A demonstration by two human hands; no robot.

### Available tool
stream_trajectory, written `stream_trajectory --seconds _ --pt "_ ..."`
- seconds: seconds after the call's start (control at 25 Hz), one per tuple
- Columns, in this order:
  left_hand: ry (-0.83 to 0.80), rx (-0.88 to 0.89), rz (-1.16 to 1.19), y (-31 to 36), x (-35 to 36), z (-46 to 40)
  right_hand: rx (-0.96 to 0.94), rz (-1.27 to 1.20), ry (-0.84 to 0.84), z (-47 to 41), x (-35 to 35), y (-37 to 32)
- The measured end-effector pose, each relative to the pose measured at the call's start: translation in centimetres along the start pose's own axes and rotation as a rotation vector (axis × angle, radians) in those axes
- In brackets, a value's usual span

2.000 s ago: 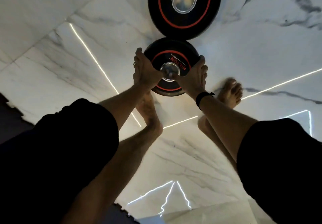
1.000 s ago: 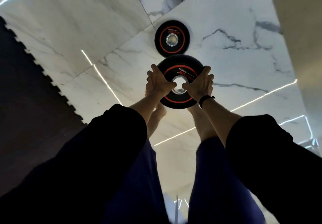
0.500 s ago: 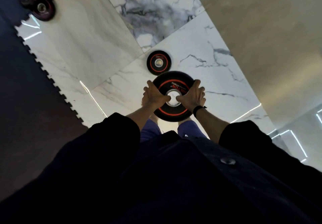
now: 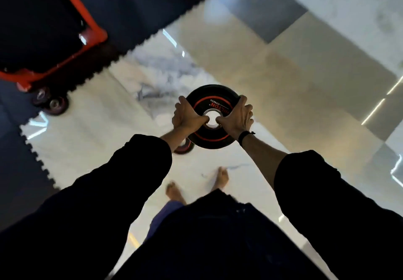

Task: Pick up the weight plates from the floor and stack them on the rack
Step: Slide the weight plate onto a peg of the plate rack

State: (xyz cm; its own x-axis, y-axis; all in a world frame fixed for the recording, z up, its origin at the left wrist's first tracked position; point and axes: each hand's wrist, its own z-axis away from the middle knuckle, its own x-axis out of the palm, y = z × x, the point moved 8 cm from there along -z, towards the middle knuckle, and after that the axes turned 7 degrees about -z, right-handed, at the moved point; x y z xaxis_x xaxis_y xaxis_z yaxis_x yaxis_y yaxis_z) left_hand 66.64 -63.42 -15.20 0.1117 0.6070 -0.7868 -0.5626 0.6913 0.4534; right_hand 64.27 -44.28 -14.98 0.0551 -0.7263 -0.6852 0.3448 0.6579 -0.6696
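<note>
I hold a black weight plate (image 4: 212, 103) with a red ring and a steel centre hole, carried flat in front of me above the floor. My left hand (image 4: 186, 117) grips its left edge with the thumb at the centre hole. My right hand (image 4: 236, 118) grips the right edge the same way. A second, smaller plate (image 4: 184, 148) lies on the marble floor, partly hidden under my left forearm. The red-framed rack (image 4: 65, 48) stands at the upper left on dark matting, with two small plates (image 4: 51, 102) at its foot.
The white marble floor (image 4: 91, 136) meets dark interlocking mats (image 4: 19, 170) along a toothed edge on the left. My bare feet (image 4: 221, 177) stand just below the held plate. Grey and beige tiles (image 4: 305, 66) spread to the right.
I have stood up with the plate lifted off the floor and turned left. The rack has come into view at the upper left, and the second plate now lies under my left arm.
</note>
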Motion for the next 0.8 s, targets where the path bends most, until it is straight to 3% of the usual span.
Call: stream_trajectory --seconds 0.2,0.44,0.64,0.8 --pt "0.321 0.370 0.144 18.0 -14.5 1.3 -0.303 -0.170 0.322 -3.5 -17.6 -13.7" --pt "0.614 0.828 0.404 34.5 -30.4 12.9 -0.628 -0.241 0.745 3.8 -39.9 -26.3" --pt "0.611 1.161 0.580 41.6 -36.2 24.3 -0.685 -0.185 1.090 14.6 -52.1 -28.2" --pt "0.517 1.310 0.637 44.7 -34.4 32.2 -0.585 -0.075 1.302 23.1 -57.1 -24.8"
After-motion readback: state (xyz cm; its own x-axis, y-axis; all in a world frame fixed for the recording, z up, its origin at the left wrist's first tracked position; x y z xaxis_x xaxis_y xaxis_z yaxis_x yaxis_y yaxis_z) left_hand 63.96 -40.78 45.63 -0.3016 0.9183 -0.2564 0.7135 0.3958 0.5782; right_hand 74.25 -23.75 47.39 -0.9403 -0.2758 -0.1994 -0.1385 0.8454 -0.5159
